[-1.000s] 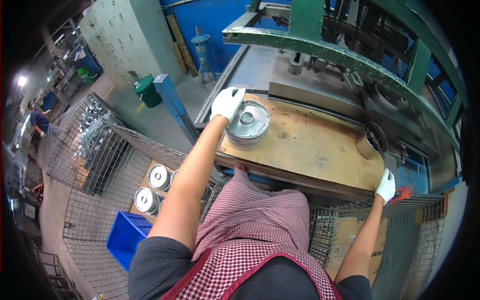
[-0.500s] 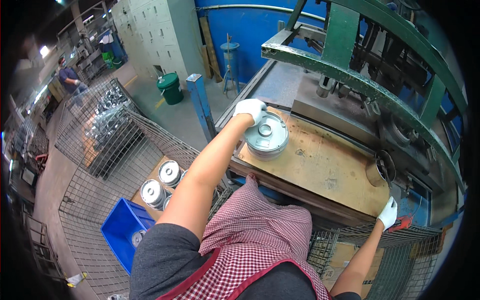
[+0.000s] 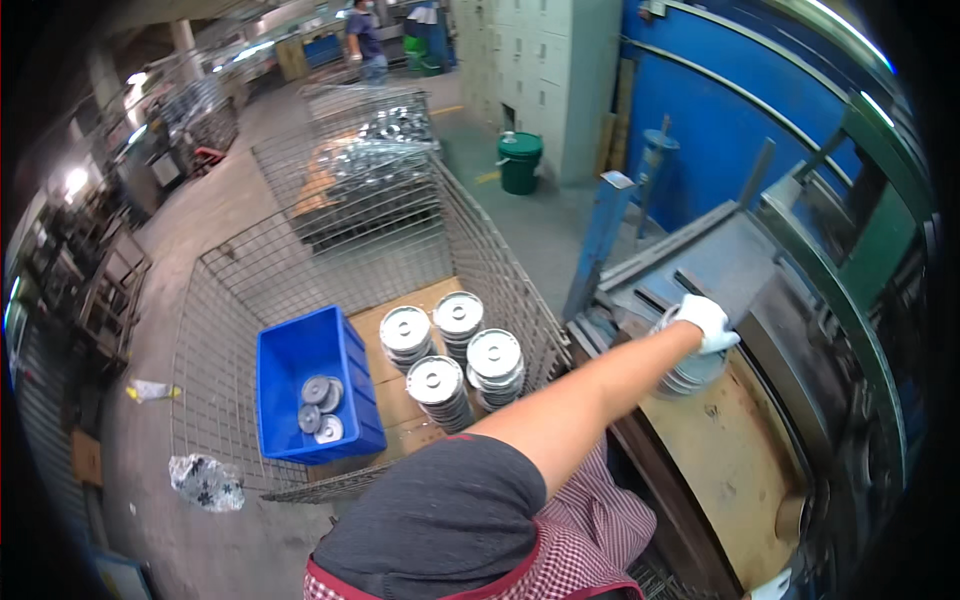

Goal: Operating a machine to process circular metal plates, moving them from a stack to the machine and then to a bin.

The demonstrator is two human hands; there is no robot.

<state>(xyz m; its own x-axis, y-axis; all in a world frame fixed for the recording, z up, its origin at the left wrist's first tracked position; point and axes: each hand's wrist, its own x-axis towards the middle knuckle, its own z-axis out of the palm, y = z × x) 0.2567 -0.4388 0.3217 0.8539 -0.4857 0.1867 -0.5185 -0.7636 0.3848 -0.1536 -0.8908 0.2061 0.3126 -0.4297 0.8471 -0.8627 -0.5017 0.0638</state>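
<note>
On the brown board (image 3: 730, 450) of the machine table stands a short stack of round grey metal discs (image 3: 690, 377). My left hand (image 3: 706, 322), in a white glove, lies across the top of it with the fingers bent over the far rim. Hand and forearm cover much of the upper disc. My right hand (image 3: 772, 588), also gloved in white, shows only in part at the lower edge; its fingers are too cut off to read. An open metal cylinder (image 3: 791, 518) sits on the board not far from that hand.
To my left, a wire cage (image 3: 225, 255) holds several stacks of metal discs (image 3: 436, 380) and a blue bin (image 3: 372, 400) with loose round parts. A blue post (image 3: 600, 240) and the green machine frame (image 3: 835, 265) flank the table. A person (image 3: 366, 45) stands far back.
My view has swung left, bringing the cage and blue bin fully into sight. My left hand is still at the disc stack, farther over its top. My right hand has slipped mostly out of view.
</note>
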